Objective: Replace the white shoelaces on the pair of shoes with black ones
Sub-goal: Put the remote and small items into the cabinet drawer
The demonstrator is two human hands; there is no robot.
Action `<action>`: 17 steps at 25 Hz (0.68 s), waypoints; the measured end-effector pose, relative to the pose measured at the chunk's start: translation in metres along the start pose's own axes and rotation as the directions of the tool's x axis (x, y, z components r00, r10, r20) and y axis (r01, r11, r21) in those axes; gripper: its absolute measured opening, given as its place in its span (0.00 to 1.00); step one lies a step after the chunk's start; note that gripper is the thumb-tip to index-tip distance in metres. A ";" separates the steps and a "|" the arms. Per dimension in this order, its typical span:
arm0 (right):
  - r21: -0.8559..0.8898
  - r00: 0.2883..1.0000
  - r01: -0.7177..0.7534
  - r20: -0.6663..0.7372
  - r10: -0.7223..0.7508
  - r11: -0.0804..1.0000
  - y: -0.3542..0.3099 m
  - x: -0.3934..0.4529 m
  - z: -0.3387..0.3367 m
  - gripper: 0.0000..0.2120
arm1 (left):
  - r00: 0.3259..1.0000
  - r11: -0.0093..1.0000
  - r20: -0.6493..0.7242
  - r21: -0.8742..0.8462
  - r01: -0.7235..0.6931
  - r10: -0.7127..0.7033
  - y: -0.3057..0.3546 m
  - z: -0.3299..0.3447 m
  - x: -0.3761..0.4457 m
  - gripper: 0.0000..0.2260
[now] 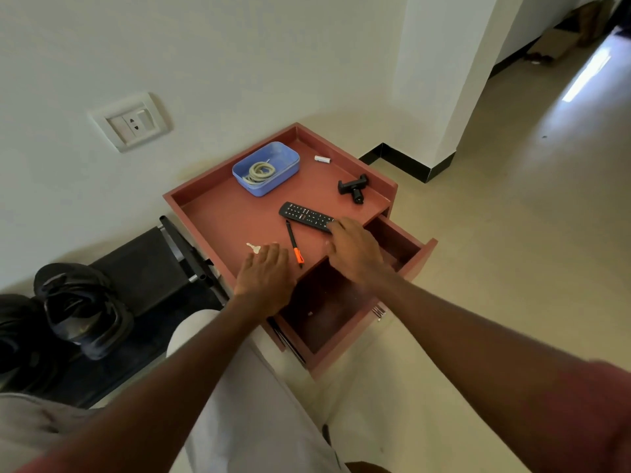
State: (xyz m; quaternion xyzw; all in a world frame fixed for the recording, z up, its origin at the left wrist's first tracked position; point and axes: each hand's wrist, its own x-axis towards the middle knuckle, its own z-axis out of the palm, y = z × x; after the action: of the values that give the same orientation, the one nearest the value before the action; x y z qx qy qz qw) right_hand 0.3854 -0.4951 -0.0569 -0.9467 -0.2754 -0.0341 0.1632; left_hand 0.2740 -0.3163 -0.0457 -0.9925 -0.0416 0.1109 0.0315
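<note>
A coil of white shoelace (260,172) lies in a blue plastic tray (286,155) at the back of a red bedside cabinet (218,216). A pair of dark shoes (78,305) stands on a black mat at the far left. My left hand (266,278) lies flat, palm down, on the cabinet's front edge beside a small key (253,247). Over the cabinet's open top drawer (327,305) hovers my right hand (355,250), fingers loosely bent and holding nothing, its fingertips near a black remote (305,215). No black laces are visible.
On the cabinet top also lie an orange-capped pen (294,245), a black phone clamp (353,186) and a small white tube (322,159). A wall with a socket plate (131,122) stands behind. Beige floor spreads to the right, and my knee is below the cabinet.
</note>
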 end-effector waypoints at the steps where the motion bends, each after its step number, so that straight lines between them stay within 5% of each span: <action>1: -0.022 1.000 -0.017 0.019 0.018 1.000 -0.008 0.021 0.004 0.19 | 0.999 0.999 0.038 0.035 0.024 -0.025 -0.012 0.005 0.003 0.34; 8: -0.086 0.977 -0.142 0.149 0.154 0.986 -0.011 0.078 0.031 0.16 | 0.997 1.000 0.070 0.022 0.012 -0.013 -0.033 0.035 0.001 0.41; 13: 0.366 0.958 -0.264 -0.004 0.286 0.892 -0.005 0.032 0.018 0.21 | 0.999 0.999 0.047 0.031 -0.005 0.003 -0.032 0.034 -0.001 0.42; 17: 0.531 0.994 -0.101 0.098 0.057 0.842 0.014 -0.031 0.015 0.29 | 1.000 0.997 0.028 -0.073 -0.007 0.009 -0.034 0.027 -0.001 0.32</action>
State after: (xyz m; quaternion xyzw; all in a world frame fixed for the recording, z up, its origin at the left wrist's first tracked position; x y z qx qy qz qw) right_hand 0.3659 -0.5172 -0.0795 -0.8750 -0.2409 0.0876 0.4107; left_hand 0.2644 -0.2812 -0.0689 -0.9914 -0.0422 0.1234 -0.0058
